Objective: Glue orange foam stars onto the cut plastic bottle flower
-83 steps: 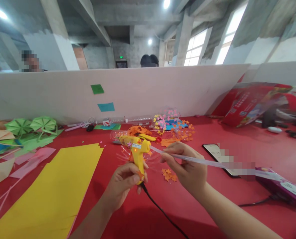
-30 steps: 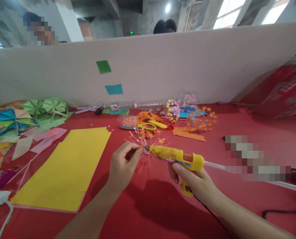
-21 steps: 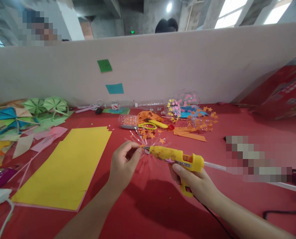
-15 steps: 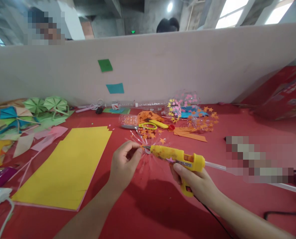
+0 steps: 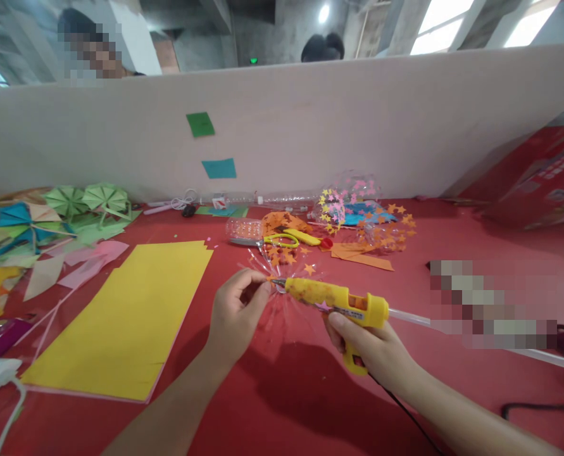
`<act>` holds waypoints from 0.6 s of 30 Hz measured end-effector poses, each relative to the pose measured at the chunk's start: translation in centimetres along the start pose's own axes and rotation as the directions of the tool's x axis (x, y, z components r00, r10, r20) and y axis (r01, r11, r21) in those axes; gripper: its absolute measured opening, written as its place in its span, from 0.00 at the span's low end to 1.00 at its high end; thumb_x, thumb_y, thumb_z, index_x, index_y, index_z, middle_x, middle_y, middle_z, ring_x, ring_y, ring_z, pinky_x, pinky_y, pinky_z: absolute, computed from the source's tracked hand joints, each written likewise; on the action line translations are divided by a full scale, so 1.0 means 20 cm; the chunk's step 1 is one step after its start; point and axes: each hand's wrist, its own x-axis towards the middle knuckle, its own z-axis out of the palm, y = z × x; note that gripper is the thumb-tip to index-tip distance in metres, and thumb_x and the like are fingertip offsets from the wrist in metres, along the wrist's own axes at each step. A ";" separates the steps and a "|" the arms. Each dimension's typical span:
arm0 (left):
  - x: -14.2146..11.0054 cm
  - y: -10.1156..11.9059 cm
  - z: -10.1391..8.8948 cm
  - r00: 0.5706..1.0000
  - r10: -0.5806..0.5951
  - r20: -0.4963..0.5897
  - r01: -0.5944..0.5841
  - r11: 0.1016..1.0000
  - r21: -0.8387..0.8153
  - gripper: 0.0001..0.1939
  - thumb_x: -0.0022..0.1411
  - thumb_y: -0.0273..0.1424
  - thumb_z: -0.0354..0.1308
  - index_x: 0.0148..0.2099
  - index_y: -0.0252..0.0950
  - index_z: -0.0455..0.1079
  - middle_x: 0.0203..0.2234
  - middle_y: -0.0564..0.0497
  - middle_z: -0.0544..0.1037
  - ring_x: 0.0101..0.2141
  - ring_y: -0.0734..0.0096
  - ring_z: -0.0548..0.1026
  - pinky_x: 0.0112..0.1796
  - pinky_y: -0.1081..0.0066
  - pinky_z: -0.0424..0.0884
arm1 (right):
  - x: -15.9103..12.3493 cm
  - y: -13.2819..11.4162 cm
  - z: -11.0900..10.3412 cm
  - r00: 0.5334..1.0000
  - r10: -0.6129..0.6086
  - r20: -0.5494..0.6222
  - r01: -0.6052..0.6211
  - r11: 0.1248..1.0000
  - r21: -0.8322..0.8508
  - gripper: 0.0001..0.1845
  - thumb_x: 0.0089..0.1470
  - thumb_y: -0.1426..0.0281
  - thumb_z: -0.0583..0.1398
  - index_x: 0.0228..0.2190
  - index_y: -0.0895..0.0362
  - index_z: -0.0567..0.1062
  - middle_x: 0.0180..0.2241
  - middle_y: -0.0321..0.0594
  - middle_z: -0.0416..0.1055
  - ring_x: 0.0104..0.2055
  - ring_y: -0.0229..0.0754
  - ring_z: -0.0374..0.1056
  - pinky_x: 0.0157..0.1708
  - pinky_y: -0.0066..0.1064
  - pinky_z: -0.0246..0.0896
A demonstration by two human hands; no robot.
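I see a red desk (image 5: 248, 418), pale board (image 5: 381, 126) along its far edge, yellow paper (image 5: 115, 323) leftward; above mid-desk my left hand (image 5: 237, 307) pinches an orange star (image 5: 269, 278), my right hand (image 5: 376, 345) grips a glue gun (image 5: 319, 292).

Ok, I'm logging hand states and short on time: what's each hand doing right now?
Left hand: closed, pinching a small orange piece.
Right hand: closed around the handle of a yellow glue gun.
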 end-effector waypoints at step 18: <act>0.00 0.01 0.00 1.000 0.006 -0.002 -0.006 1.000 0.009 0.07 0.59 0.31 0.53 0.29 0.36 0.65 0.22 0.56 0.65 0.24 0.76 0.63 0.27 0.75 0.61 | -0.01 0.00 0.00 1.000 0.018 0.013 -0.018 1.000 -0.015 0.25 0.47 0.48 0.55 0.16 0.55 0.59 0.16 0.29 0.52 0.18 0.31 0.48 0.17 0.25 0.44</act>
